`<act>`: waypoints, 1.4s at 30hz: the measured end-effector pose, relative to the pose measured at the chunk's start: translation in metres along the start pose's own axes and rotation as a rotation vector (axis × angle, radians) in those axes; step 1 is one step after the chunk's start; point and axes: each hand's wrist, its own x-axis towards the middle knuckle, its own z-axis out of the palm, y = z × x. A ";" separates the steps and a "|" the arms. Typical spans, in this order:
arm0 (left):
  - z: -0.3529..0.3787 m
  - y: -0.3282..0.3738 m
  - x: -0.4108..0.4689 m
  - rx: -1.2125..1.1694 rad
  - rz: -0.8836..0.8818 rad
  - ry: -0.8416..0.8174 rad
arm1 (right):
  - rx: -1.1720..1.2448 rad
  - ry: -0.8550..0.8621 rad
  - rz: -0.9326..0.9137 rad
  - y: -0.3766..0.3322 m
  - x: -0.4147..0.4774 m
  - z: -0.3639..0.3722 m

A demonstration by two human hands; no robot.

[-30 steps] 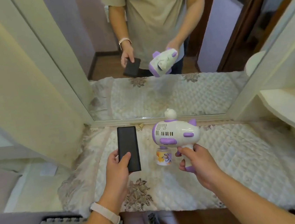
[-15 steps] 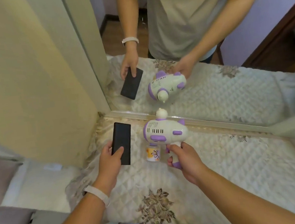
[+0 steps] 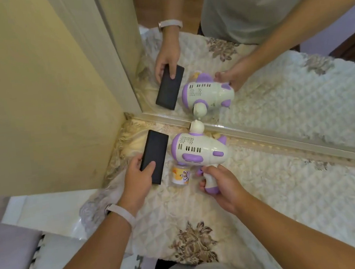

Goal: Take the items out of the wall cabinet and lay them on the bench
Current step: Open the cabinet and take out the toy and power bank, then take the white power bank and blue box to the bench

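Nearest the camera, two bare forearms reach forward over the surface, the left one wearing a pale wristband (image 3: 121, 213). The surface is covered by a cream quilted cloth with brown flower patches (image 3: 280, 206). The left hand (image 3: 138, 180) grips the near end of a flat black rectangular slab (image 3: 156, 156) (a phone or a power bank, the view does not settle which). Its thumb lies across the top face and the other fingers curl under the left edge, with the slab's long axis pointing away toward the corner. Whether the far end touches the cloth I cannot tell. Just to the right, the right hand (image 3: 222, 186) is wrapped round the grip of a white and purple plastic toy gun (image 3: 198, 149), its fingers (image 3: 202, 184) closed tight on the handle. The toy's rounded body lies roughly level above the cloth, slotted side up. A small clear bottle with a yellow cartoon label (image 3: 181, 174) hangs under the body, between the two hands. Slab and toy sit just beside each other with a narrow gap between. Beyond them a pale-framed mirror (image 3: 300, 98) stands along the back of the surface, and the toy's rounded cream knob (image 3: 196, 127) is near its lower frame. Both hands and both items show reflected in it. To the left rises a plain cream wall (image 3: 35, 95).
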 end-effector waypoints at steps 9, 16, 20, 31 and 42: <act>-0.006 0.001 -0.009 0.536 0.247 0.094 | -0.608 0.128 -0.202 -0.006 -0.003 -0.007; -0.010 0.012 -0.039 0.607 0.295 0.118 | -0.730 0.134 -0.226 -0.009 -0.018 -0.017; -0.009 0.017 -0.069 0.668 0.384 0.129 | -0.842 0.152 -0.272 -0.013 -0.032 -0.026; -0.001 0.023 -0.191 0.912 0.590 0.250 | -1.447 0.030 -0.774 -0.037 -0.103 -0.046; -0.039 -0.015 -0.315 1.076 0.516 0.564 | -1.829 -0.389 -1.332 -0.009 -0.161 -0.004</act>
